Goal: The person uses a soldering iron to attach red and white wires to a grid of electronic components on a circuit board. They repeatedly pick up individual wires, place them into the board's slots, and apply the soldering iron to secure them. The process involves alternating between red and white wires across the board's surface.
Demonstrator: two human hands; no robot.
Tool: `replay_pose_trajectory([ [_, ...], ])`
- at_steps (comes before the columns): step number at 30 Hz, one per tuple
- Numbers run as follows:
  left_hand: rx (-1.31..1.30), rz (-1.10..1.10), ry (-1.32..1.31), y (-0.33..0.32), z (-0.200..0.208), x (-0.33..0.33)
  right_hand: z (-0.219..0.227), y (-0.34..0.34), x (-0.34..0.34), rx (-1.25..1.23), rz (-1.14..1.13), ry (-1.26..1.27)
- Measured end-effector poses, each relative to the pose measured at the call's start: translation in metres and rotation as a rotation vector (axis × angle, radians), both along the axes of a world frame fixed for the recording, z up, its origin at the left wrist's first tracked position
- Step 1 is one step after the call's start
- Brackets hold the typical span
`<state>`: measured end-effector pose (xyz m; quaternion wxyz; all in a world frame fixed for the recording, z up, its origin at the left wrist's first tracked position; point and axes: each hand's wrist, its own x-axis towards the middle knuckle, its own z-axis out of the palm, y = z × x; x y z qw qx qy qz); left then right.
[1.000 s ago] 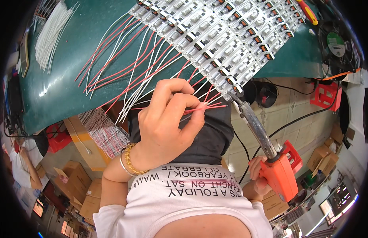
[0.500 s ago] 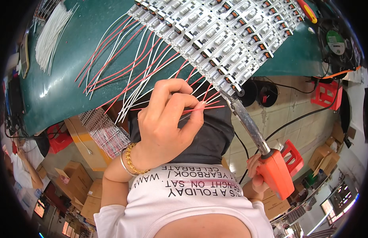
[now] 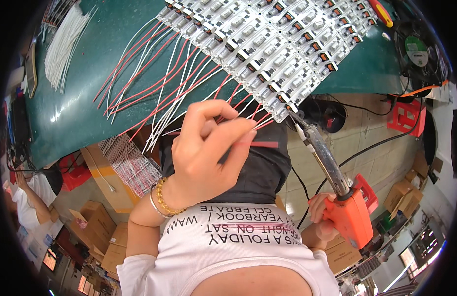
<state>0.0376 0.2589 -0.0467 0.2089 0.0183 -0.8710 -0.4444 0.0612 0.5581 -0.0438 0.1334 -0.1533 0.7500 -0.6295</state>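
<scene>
My left hand (image 3: pixel 204 153) is closed, thumb and index finger pinched on a thin red wire (image 3: pixel 263 144) whose free end is blurred. It is just below the near corner of a panel of small white circuit boards (image 3: pixel 278 59). Red and white wires (image 3: pixel 169 93) fan out from the panel's left edge; some pass behind my fingers. My right hand (image 3: pixel 319 217) is wrapped round the orange handle of a soldering iron (image 3: pixel 354 217). Its metal barrel points up and left, the tip close to the panel's near corner. Whether the tip touches cannot be made out.
The panel lies on a green table (image 3: pixel 125 54). Loose white wires (image 3: pixel 66 47) lie at far left, a black fan (image 3: pixel 418 54) at right, a yellow-red handled tool (image 3: pixel 382 12) at top. Red stools (image 3: pixel 407 117) and cardboard boxes (image 3: pixel 93 222) stand below. Another person (image 3: pixel 36 197) sits at left.
The soldering iron has shifted right and slightly down from the panel's corner. The red wire's free end in my left hand has dropped lower; my left fingertips have moved slightly.
</scene>
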Motion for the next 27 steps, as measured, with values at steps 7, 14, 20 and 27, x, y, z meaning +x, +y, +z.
replay_pose_trajectory([
  [7, 0.015, -0.074, 0.083, 0.006, -0.008, -0.003, 0.003, 0.000, 0.004, -0.069, -0.035, -0.003],
  [14, -0.010, -0.033, 0.089, 0.011, -0.012, -0.005, -0.014, 0.026, 0.012, -0.082, 0.020, 0.047],
  [20, -0.034, -0.044, 0.083, 0.010, -0.011, -0.004, -0.010, 0.016, 0.006, -0.094, 0.050, -0.031],
  [27, -0.033, -0.043, 0.082, 0.011, -0.011, -0.004, -0.024, 0.034, 0.017, 0.037, 0.002, 0.142],
])
